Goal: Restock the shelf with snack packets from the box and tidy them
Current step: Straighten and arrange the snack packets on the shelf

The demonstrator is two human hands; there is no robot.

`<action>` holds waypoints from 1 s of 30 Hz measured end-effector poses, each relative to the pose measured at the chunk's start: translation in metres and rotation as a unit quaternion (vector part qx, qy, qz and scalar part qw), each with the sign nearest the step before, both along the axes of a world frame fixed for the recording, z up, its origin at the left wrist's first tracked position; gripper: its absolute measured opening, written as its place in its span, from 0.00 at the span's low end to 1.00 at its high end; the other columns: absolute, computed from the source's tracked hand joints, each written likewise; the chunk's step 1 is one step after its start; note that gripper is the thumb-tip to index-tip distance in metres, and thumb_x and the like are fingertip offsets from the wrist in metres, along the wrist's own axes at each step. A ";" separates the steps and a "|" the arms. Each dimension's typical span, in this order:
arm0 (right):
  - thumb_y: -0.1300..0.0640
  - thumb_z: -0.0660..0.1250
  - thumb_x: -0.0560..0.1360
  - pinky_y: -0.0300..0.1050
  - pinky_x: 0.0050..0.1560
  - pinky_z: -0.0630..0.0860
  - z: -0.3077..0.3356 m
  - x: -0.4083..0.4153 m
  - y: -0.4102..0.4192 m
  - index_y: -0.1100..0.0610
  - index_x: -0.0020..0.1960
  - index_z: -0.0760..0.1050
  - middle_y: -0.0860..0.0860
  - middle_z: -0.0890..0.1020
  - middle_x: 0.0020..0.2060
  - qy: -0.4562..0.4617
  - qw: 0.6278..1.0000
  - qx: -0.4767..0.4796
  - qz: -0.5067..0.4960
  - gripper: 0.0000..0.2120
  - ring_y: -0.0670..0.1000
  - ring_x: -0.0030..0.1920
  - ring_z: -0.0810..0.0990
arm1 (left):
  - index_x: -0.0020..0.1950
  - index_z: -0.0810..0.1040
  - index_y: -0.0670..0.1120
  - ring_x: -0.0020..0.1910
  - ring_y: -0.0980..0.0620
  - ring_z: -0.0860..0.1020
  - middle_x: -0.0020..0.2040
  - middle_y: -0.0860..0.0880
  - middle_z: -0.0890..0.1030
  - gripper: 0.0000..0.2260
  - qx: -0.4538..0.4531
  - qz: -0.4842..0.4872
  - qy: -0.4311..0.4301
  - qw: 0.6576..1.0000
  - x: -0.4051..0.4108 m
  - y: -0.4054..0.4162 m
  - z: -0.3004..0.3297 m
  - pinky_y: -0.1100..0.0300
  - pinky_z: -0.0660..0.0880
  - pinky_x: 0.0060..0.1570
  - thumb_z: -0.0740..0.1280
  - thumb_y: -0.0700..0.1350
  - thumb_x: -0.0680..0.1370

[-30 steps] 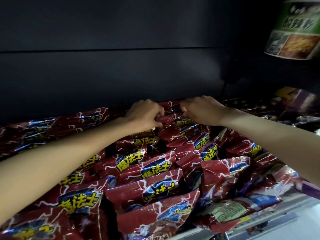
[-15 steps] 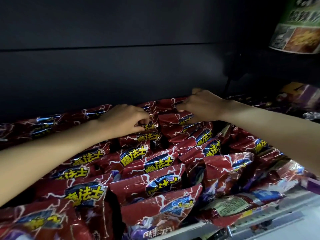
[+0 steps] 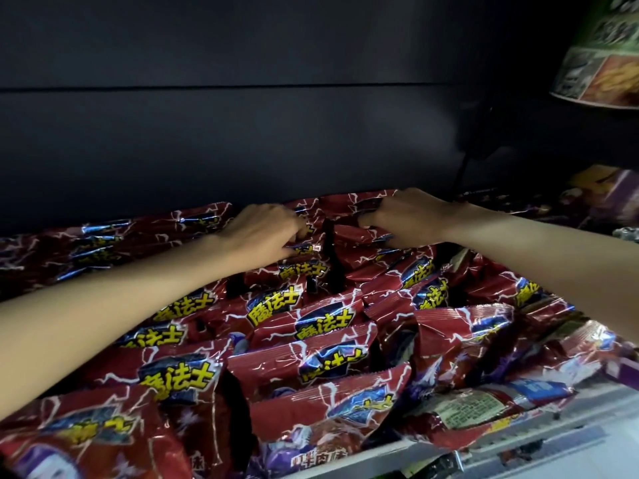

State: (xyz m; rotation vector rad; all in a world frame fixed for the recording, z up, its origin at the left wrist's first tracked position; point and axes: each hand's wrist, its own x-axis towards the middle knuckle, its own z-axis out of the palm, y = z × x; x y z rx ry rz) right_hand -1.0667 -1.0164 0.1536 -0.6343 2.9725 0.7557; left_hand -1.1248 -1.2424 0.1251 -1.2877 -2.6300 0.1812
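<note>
Rows of red snack packets [image 3: 321, 361] with yellow lettering fill the shelf [image 3: 387, 451] from front to back. Both my arms reach to the back rows. My left hand [image 3: 262, 236] has its fingers curled down into the packets at the back middle and grips the top of one. My right hand [image 3: 404, 216] pinches a red back-row packet [image 3: 352, 233] just right of a dark gap between two columns. The two hands lie close together, a packet's width apart. The box is not in view.
A dark back panel [image 3: 242, 133] rises behind the packets. A green-labelled noodle cup [image 3: 601, 67] hangs in at the top right. Purple and mixed packets [image 3: 615, 198] lie on the shelf at the far right. The shelf's pale front rail runs along the bottom right.
My left hand slid left and then back toward the middle of the back rows. My right hand stayed at the back row, shifting its pinch on the packets. The view tilted slightly.
</note>
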 end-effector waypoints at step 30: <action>0.49 0.67 0.76 0.44 0.44 0.68 -0.012 -0.011 0.009 0.54 0.55 0.75 0.50 0.79 0.54 0.106 0.989 -0.093 -0.046 0.11 0.55 0.55 0.78 | 0.60 0.77 0.53 0.54 0.56 0.75 0.57 0.54 0.77 0.12 0.054 -0.032 -0.055 0.996 0.003 -0.021 0.002 0.58 0.73 0.54 0.68 0.50 0.76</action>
